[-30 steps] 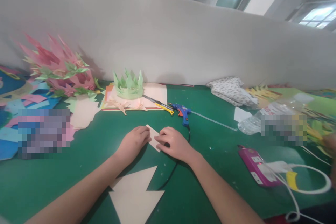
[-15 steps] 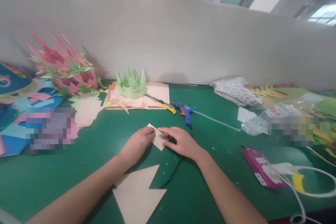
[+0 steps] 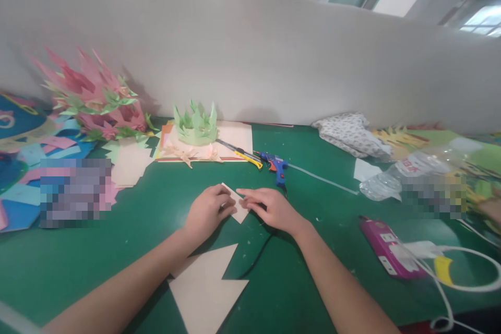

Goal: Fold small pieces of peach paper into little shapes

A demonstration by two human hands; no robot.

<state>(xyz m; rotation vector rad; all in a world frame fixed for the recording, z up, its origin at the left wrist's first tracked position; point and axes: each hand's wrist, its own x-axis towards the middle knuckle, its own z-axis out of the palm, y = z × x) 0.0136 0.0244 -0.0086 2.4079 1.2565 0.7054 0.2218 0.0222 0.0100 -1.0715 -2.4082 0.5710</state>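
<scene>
A small pale paper piece (image 3: 241, 211) lies between my two hands on the green table. My left hand (image 3: 209, 210) grips its left edge between thumb and fingers. On the other side, the fingers and thumb of my right hand (image 3: 272, 210) close on the paper's right edge. Nearer to me lies a larger pale paper cutout (image 3: 207, 292) with pointed edges, partly under my left forearm. Beyond my hands are a blue glue gun (image 3: 278, 167) and a yellow cutter (image 3: 249, 157).
A green paper crown (image 3: 195, 128) stands on stacked sheets at the back. Pink paper crowns (image 3: 97, 88) and cut scraps fill the left. On the right are a plastic bottle (image 3: 383, 182), a patterned cloth (image 3: 344, 133) and a purple power strip (image 3: 385, 248) with white cables.
My left thumb has come into view against the paper, and the left fingers have shifted slightly. My right fingers have moved a little on the paper's edge.
</scene>
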